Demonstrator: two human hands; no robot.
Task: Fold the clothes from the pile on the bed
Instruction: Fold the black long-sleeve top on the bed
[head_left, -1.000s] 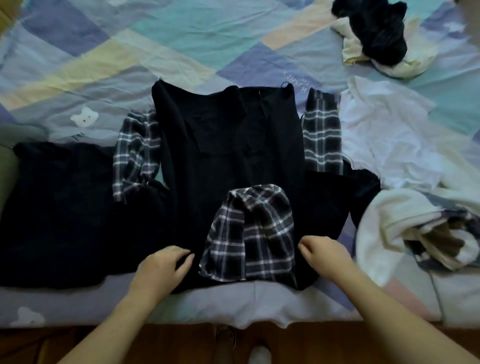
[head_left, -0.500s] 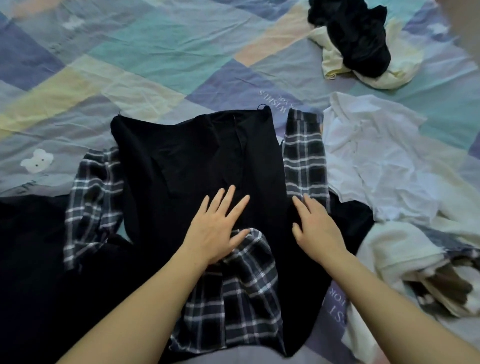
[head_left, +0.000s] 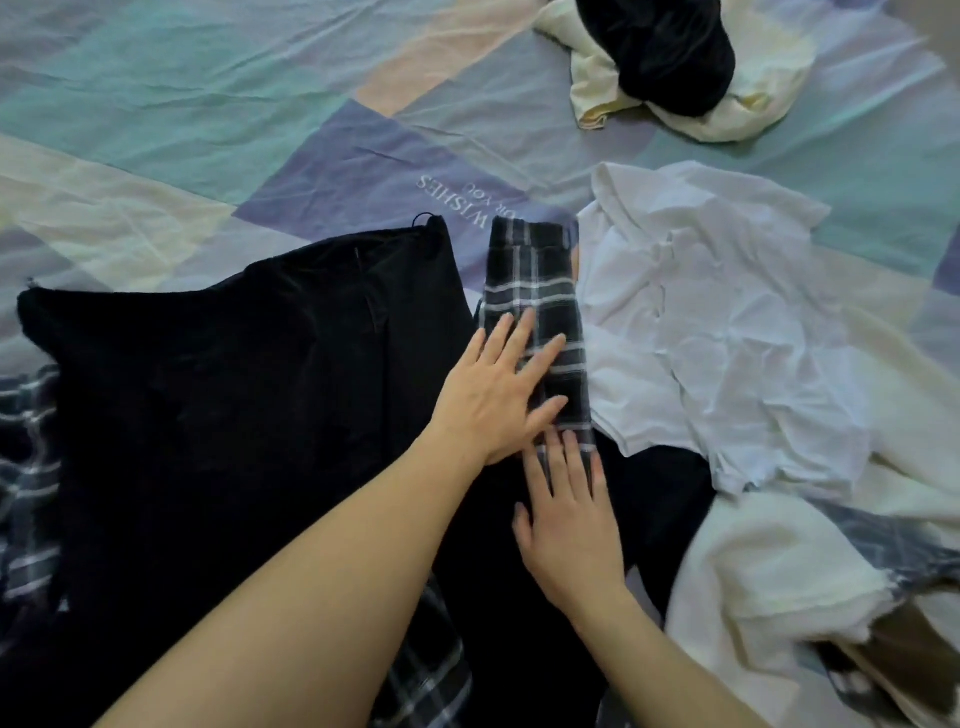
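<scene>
Head view: black garment (head_left: 223, 395) lies spread at bed's (head_left: 208, 130) near edge, not yet folded. Left hand (head_left: 498, 395) and right hand (head_left: 566, 525), fingers flat and released, press its plaid sleeve (head_left: 540, 306). White shirt (head_left: 727, 322) beside it and a far heap (head_left: 675, 57) look unfolded; most work prob. left.

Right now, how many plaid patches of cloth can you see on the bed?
3: one plaid sleeve under both hands beside the white shirt, one plaid patch at the left edge, one by the forearm. More may be hidden under the black garment.
</scene>
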